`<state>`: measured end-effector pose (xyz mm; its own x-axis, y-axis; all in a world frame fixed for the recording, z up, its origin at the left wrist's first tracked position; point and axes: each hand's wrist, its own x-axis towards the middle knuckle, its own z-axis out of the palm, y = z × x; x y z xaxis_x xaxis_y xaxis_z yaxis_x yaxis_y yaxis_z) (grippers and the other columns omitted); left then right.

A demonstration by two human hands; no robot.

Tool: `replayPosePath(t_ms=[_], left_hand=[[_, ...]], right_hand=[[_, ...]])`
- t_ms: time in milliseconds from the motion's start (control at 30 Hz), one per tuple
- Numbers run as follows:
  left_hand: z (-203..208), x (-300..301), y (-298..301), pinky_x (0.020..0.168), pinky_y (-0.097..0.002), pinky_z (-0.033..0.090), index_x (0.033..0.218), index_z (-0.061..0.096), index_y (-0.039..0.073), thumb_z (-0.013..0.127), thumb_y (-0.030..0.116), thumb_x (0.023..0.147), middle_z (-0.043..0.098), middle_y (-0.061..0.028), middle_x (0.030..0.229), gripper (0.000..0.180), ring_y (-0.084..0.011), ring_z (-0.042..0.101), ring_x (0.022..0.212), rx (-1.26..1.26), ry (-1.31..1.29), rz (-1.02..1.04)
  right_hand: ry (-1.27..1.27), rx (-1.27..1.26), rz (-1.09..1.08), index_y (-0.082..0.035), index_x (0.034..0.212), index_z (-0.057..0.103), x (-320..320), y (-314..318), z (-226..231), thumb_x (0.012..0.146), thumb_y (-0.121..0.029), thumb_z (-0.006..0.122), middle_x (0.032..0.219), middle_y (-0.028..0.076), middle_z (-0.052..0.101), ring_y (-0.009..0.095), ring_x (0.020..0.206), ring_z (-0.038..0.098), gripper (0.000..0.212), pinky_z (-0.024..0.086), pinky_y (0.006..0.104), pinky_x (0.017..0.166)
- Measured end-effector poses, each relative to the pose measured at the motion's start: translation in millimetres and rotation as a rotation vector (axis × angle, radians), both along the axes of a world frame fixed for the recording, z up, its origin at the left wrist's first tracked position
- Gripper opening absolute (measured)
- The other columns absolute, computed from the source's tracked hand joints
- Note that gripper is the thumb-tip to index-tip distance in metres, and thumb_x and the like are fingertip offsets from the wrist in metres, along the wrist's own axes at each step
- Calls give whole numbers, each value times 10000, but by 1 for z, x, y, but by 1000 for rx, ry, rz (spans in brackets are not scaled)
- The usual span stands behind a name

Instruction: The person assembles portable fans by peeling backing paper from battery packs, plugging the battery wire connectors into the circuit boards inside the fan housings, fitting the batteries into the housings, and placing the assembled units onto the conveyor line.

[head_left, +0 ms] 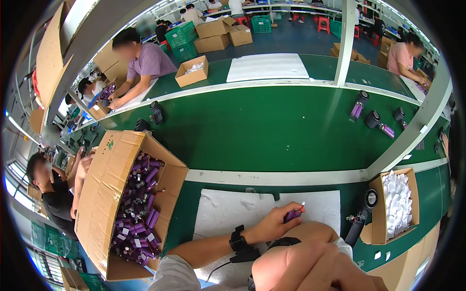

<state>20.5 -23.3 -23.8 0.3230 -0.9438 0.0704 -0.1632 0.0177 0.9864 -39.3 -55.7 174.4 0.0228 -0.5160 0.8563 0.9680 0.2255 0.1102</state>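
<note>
My left hand (272, 223), with a black band at the wrist, is closed around a purple battery pack (292, 215) with thin wires and a small white connector at its upper end. It is above white foam sheets (233, 208) on the green bench. Close to the camera, beside the left hand, my right hand (315, 233) and forearm fill the lower middle. The fingers of that hand are hidden, so whether it holds anything does not show. A black handheld device with a round head (361, 213) lies to the right of it.
At left, a tilted cardboard box (109, 189) holds many purple battery packs. To the right stands a carton (415, 194) of white pieces. Beyond a pale rail, a green conveyor belt (242, 131) carries several black devices, some with purple packs (357, 110). Co-workers sit left and across.
</note>
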Motion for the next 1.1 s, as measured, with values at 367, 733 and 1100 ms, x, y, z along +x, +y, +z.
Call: replayPosePath(t_ms=[367,733,1100], left_hand=[[6,2,1,679,-306,469,1139,543,57,628,150,918,619,-99,853,254,-163,562,726,-3,-19,-5],[7,3,1,676,-312,471,1131,544,52,626,149,918,618,-101,846,248,-178,571,724,33,7,-19],[7,3,2,678,-313,474,1129,548,51,627,147,916,624,-108,853,247,-186,584,731,3,-1,-14]], right_hand=[[-205,34,-1,-122,1256,512,9,11,-6,940,-172,468,1195,-79,640,319,695,653,322,505,385,696],[-28,189,-9,-169,1168,568,0,22,1,908,-174,517,1037,-110,691,278,647,643,266,497,368,702],[76,178,-66,-232,1091,618,-10,23,-4,927,-221,457,886,-87,709,232,592,622,231,481,355,723]])
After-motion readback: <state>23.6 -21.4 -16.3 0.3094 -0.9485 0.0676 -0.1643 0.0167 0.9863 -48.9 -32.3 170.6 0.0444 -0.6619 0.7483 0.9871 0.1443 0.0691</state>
